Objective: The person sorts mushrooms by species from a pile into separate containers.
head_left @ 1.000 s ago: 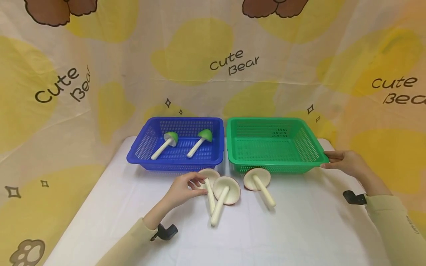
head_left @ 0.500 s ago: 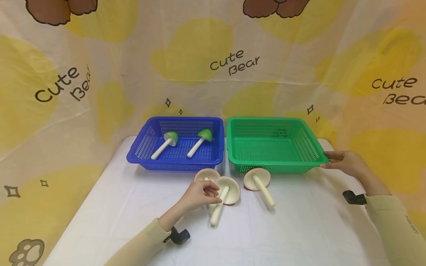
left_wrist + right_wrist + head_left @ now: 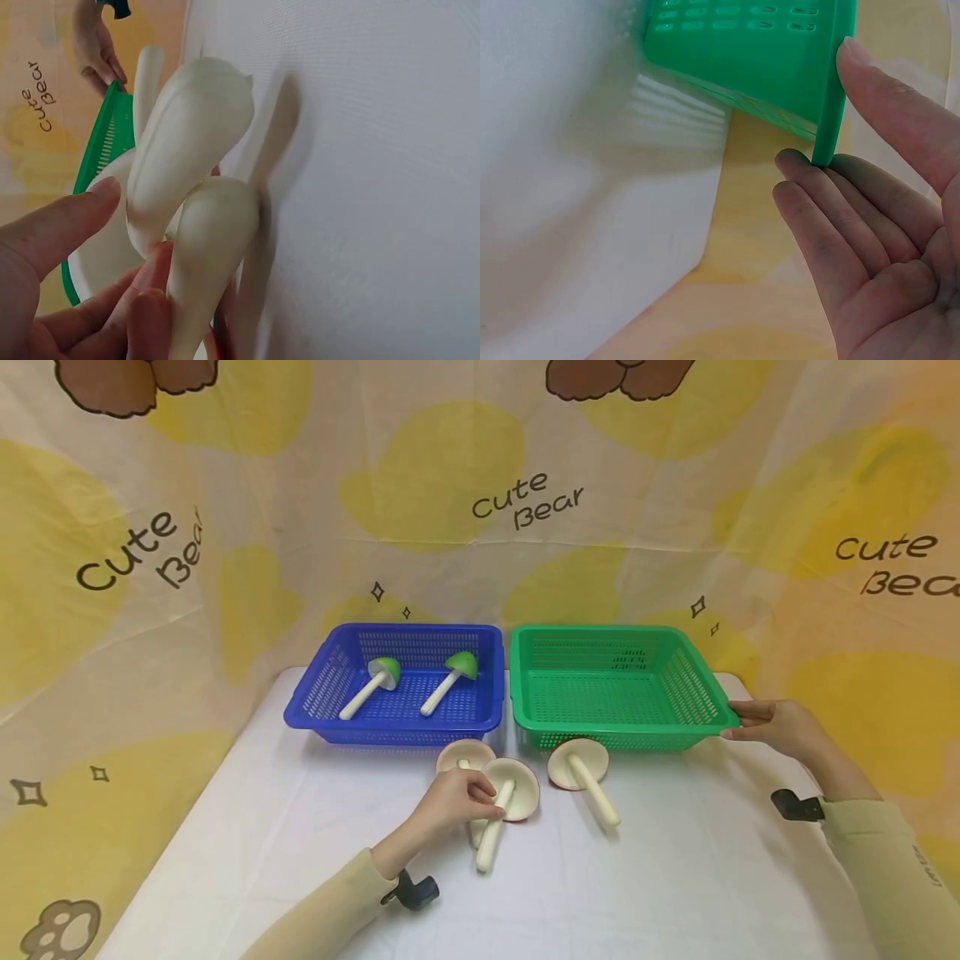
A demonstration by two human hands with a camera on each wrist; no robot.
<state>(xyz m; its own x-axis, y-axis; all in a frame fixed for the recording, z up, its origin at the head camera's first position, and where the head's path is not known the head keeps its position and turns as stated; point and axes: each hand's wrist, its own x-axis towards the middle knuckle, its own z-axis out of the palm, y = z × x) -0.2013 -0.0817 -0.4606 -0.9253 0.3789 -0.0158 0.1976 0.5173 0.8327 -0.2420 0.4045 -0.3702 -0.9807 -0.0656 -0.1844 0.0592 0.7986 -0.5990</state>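
My left hand (image 3: 453, 800) has its thumb and bent fingers around the pale stem of a toy mushroom (image 3: 491, 843). In the left wrist view, fingertips reach between this stem (image 3: 187, 135) and a second stem (image 3: 214, 240); the thumb lies close to the upper one. The second toy mushroom (image 3: 465, 752), its underside pale like the first, is partly hidden behind the hand. A third toy mushroom (image 3: 596, 789) lies to the right. My right hand (image 3: 783, 727) holds the right rim of the green basket (image 3: 630, 729), thumb on the rim and fingers beneath (image 3: 829, 225).
A blue basket (image 3: 397, 724) stands at the left, holding two green-capped toy mushrooms (image 3: 363, 693). The green basket beside it shows its bare mesh floor. Both stand at the back of the white table (image 3: 637, 893), before a patterned cloth (image 3: 450, 468).
My left hand has moved right, from the rear mushroom's stem to the front one's, which has shifted slightly. My right hand stays at the green basket's rim.
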